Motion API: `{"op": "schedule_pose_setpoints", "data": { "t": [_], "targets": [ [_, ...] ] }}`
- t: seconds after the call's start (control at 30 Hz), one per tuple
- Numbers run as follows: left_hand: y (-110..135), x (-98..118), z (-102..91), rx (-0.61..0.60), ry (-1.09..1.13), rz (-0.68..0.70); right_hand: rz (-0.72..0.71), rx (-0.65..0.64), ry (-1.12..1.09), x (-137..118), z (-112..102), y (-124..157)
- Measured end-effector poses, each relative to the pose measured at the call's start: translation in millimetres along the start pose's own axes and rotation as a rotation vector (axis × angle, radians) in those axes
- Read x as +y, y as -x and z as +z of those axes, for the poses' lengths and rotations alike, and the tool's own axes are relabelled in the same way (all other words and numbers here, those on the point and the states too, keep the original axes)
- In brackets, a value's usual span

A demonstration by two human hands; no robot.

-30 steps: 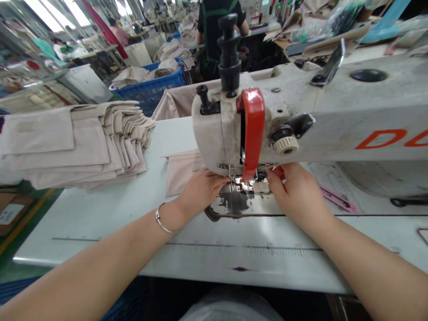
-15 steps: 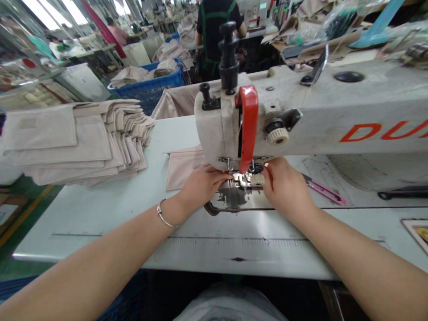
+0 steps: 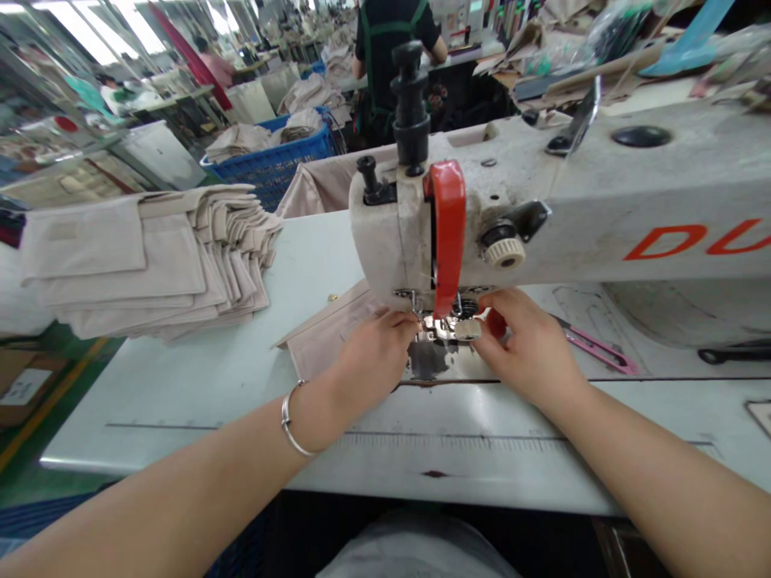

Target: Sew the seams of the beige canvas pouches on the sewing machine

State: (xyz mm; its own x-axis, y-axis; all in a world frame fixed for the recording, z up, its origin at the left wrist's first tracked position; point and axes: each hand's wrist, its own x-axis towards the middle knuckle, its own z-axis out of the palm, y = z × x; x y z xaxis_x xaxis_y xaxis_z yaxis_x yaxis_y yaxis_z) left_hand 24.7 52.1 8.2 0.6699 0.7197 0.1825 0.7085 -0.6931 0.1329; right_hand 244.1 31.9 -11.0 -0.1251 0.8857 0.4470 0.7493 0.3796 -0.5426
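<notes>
My left hand (image 3: 374, 353) is closed on the edge of a beige fabric piece (image 3: 316, 341) just left of the presser foot (image 3: 434, 327) of a sewing machine (image 3: 391, 233). The piece lies slanted on the table, partly hidden by that hand. My right hand (image 3: 527, 341) is curled on the other side of the foot, thumb against a small pale block (image 3: 467, 330). Whatever its fingertips pinch is hidden. A red guard (image 3: 446, 241) comes down in front of the needle area.
A tall stack of beige fabric pieces (image 3: 120, 281) sits at the table's left. Pink thread snips (image 3: 602, 351) lie under the machine arm. Behind stand a blue basket (image 3: 277, 160) of fabric and a person in a dark top (image 3: 391, 56).
The beige fabric piece has turned, its left end swinging toward me. My left hand has turned with it, and my right thumb and forefinger have moved further apart.
</notes>
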Motion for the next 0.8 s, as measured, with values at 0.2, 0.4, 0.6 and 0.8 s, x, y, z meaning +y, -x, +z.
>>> {"op": "schedule_pose_setpoints", "data": {
  "t": [0.2, 0.4, 0.6, 0.8],
  "targets": [
    [-4.4, -4.9, 0.9, -0.007, 0.033, -0.067, -0.022, -0.035, -0.024, -5.1, -2.5, 0.3],
    [-2.0, -1.2, -6.8, -0.052, -0.002, -0.03, -0.184, -0.169, 0.032, -13.8, -0.3, 6.6],
    [-15.6, -14.6, -24.2, -0.261, 0.168, -0.093, -0.481, -0.349, 0.069, -19.1, 10.9, 14.8],
    [-16.4, -30.1, -22.8, -0.29, 0.482, -0.143, -0.476, -0.446, 0.083, -28.7, 13.7, 17.0]
  ]
}}
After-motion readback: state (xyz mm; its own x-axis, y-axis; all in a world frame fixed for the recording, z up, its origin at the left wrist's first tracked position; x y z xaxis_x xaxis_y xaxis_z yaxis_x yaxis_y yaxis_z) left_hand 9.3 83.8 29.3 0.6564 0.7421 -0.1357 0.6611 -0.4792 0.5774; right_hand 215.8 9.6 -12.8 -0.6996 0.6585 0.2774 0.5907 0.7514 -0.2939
